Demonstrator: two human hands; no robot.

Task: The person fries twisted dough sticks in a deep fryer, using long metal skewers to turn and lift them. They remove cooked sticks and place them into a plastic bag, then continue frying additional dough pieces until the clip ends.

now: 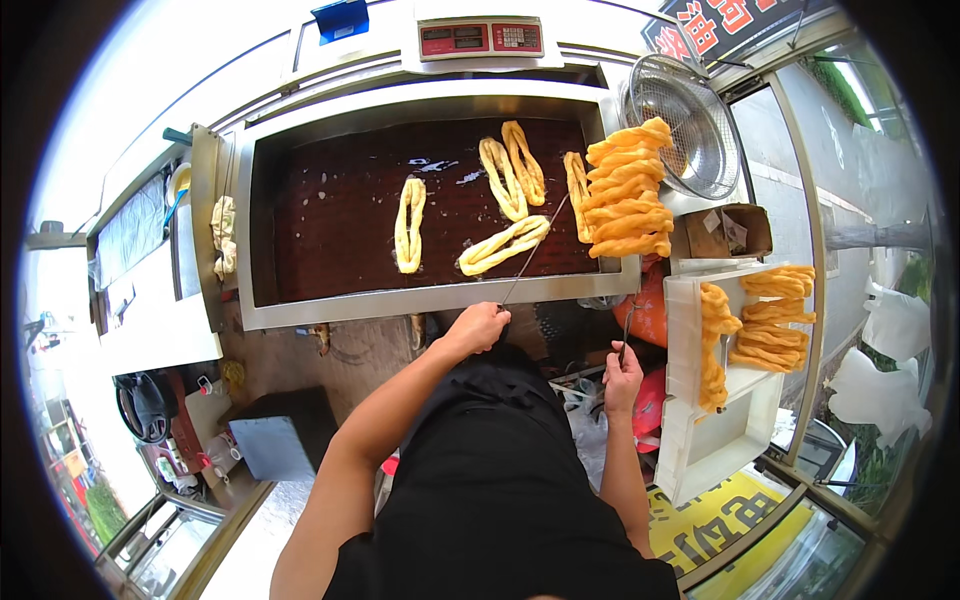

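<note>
My left hand (pixel 480 328) grips the end of a thin metal rod (pixel 531 259), which slants up over the front rim of a rectangular metal deep fryer (pixel 420 298). The rod's far tip lies near a dough twist (pixel 576 196) at the fryer's right side. My right hand (pixel 622 379) holds a dark-handled metal tool (pixel 625 341). Its thin shaft runs up towards a stack of golden fried dough twists (pixel 628 196) at the fryer's right end; what supports the stack is hidden. Several paler dough twists (pixel 410 225) float in the dark oil (pixel 337 217).
Behind the fryer stands a digital scale (pixel 480 37). A wire basket (pixel 694 124) sits at the back right, with a cardboard box (pixel 727 231) nearer me. White plastic trays (pixel 681 360) at my right hold fried twists (pixel 772 319). Glass panes border the right side.
</note>
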